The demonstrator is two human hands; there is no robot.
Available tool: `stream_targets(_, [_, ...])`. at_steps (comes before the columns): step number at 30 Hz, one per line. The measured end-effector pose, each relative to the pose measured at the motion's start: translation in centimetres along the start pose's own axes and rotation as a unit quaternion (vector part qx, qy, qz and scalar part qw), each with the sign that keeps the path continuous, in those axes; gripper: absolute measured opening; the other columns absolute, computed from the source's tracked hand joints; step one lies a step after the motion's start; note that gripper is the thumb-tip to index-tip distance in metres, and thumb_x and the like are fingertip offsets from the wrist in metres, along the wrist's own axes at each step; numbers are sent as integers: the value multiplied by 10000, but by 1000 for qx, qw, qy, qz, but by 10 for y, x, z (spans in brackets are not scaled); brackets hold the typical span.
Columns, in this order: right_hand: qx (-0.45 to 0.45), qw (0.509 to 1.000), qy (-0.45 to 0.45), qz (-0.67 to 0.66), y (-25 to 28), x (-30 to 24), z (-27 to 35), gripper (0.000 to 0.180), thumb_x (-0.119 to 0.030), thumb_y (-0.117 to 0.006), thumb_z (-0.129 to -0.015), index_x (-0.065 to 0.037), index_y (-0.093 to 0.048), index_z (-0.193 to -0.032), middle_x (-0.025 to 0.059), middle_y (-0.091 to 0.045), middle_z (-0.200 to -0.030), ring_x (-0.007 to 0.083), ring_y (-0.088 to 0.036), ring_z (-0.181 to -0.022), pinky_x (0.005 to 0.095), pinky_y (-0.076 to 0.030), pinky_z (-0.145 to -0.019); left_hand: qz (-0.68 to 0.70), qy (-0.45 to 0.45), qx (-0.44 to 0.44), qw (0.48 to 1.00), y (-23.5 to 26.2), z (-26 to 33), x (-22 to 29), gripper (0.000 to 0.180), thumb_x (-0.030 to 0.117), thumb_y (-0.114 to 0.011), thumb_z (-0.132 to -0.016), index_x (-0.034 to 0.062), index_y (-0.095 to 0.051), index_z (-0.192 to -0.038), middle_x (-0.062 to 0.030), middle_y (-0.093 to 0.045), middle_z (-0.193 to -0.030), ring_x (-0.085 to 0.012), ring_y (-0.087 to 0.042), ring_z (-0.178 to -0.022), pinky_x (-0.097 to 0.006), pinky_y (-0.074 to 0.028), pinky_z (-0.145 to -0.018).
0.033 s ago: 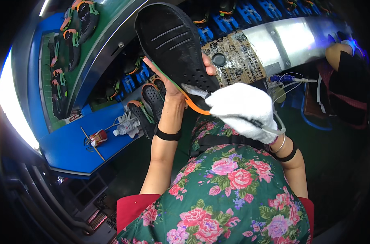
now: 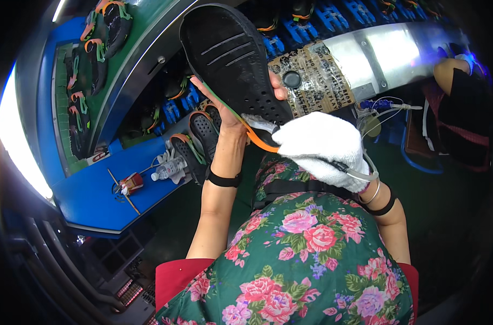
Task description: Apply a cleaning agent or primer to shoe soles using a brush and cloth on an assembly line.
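Bare, my left hand [image 2: 231,112] is wrapped round a black clog [image 2: 224,51] with slits and small holes in its surface and an orange-and-green edge strip. The clog is raised in front of me, its broad end away from me. My right hand [image 2: 321,146], in a white knitted glove, is closed round a slim tool with a pale tip [image 2: 257,122]. That tip lies against the clog's near part, by the orange edge. The glove hides the tool's grip, and a grey cable [image 2: 368,176] loops over the glove at the wrist.
On the blue table [image 2: 89,197] at left stand a pair of black clogs [image 2: 189,154], a clear bottle [image 2: 169,169] and a small red box [image 2: 131,184]. Shoes lie on a green conveyor [image 2: 130,54]. Blue racks [image 2: 333,19] run behind a metal rail [image 2: 395,54].
My right hand and the pale tool tip have shifted very slightly along the clog's edge. The clog and my left hand stay in place.
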State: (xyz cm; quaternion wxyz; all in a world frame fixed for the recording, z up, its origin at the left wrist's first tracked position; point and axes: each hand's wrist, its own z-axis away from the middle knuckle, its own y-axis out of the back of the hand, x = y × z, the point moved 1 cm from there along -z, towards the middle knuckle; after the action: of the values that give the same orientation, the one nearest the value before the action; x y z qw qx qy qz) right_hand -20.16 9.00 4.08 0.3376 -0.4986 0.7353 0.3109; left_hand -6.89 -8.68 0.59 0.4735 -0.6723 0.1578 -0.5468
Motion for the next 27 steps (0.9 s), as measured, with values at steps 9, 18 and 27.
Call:
stream_targets(9, [33, 996, -70, -50, 0, 2, 8, 111, 5, -796, -755, -28, -777, -860, 141, -778, -959, 274, -754, -880, 355, -589, -788, -12, -8, -37, 999, -6, 0, 3, 1277, 1083, -399, -560, -62, -581, -1094, -185, -638, -952, -286, -601, -835, -431, -500, -798])
stream_targets(18, [56, 990, -106, -75, 3, 4, 15, 76, 10, -790, -786, -18, -772, -854, 137, -778, -942, 258, -752, -867, 340, -588, -776, -1, -18, -71, 997, -7, -6, 2, 1283, 1080, -390, -563, -60, -574, -1121, -187, -644, -974, -307, -626, -824, -438, -500, -770])
stream_targets(27, [29, 995, -92, -38, 7, 4, 18, 91, 2, -798, -767, -31, -777, -849, 134, -776, -932, 268, -754, -870, 355, -587, -781, 1, -15, -65, 998, -18, -10, 5, 1329, 1093, -401, -528, -80, -590, -1123, -194, -649, -970, -313, -634, -829, -448, -491, -765])
